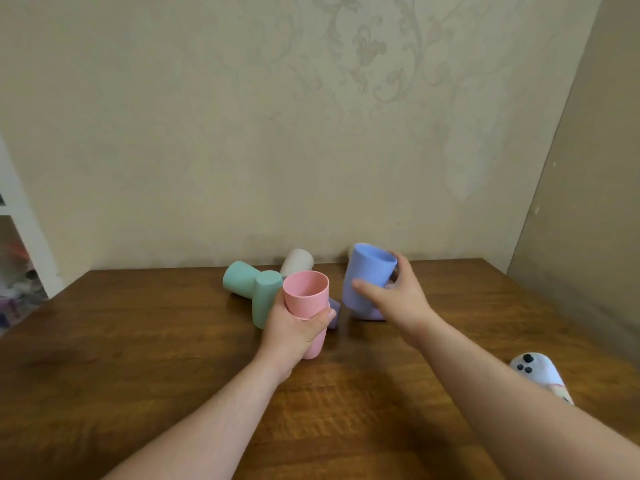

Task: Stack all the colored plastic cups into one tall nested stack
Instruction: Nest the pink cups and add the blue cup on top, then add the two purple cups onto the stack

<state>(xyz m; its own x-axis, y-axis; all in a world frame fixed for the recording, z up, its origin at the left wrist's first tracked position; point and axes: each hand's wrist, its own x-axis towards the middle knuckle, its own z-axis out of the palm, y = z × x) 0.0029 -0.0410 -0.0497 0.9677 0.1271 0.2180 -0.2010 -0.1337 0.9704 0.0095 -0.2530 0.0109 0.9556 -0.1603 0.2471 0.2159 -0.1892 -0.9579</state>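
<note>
My left hand grips two nested pink cups, mouth up, above the wooden table. To the right, my right hand holds a blue cup upright and lifted. Two green cups lie on their sides behind the pink ones, one pointing toward me. A beige cup lies tipped at the back. A lilac cup lies under my right hand, and a small lilac part shows behind the pink cups.
A white phone lies face down near the table's right edge, beside my right forearm. A patterned wall stands right behind the table. White shelving is at the far left.
</note>
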